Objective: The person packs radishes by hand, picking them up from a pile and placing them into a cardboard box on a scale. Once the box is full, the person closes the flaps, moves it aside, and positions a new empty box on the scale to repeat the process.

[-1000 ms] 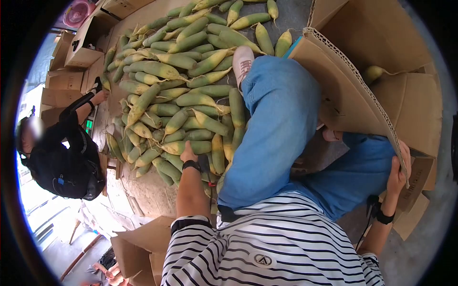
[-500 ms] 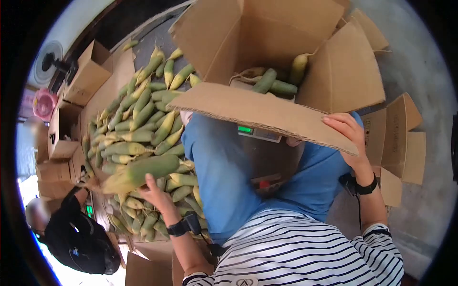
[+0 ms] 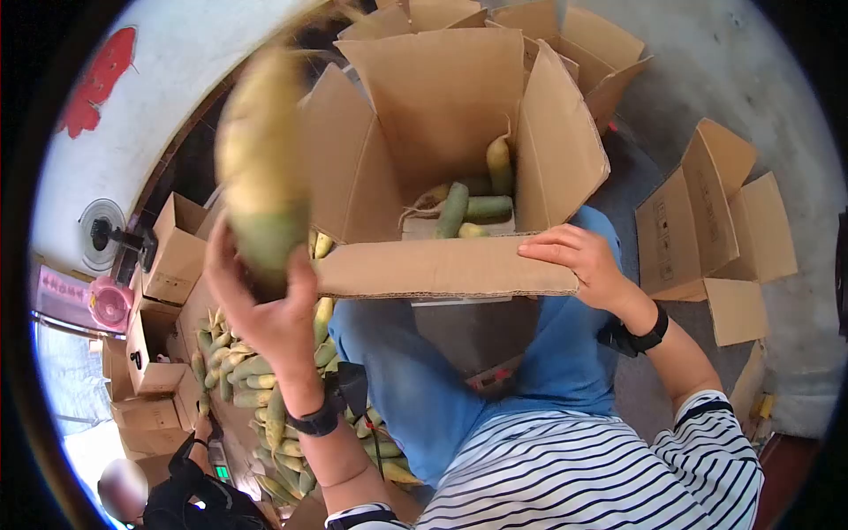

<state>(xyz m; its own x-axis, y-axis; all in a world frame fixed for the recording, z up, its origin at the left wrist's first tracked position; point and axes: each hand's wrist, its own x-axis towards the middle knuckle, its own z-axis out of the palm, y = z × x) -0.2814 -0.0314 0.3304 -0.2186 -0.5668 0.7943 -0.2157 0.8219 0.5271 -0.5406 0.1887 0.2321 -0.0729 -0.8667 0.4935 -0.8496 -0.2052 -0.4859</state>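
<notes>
My left hand (image 3: 265, 309) is wrapped round the thick green end of a large green radish (image 3: 259, 163), its yellowish part pointing up and blurred by motion. It is raised at the left of an open cardboard box (image 3: 446, 106). Fingers of my right hand (image 3: 579, 265) lie over the near flap (image 3: 442, 268) of this box, with the thumb hidden beneath it. Several green radishes (image 3: 488, 208) lie at the bottom of the box, one of them leaning upright in the far right corner.
A pile of radishes (image 3: 256, 380) covers the floor at my left. Open cardboard boxes (image 3: 698, 230) stand at the right, more at the back and left. A fan (image 3: 102, 234) and a pink basin (image 3: 110, 303) are far left. Another person (image 3: 199, 495) in black works at the lower left.
My left hand has lifted the radish from above the pile up beside the box, turning it upright. My right hand stays on the flap. The view has shifted, showing more boxes behind.
</notes>
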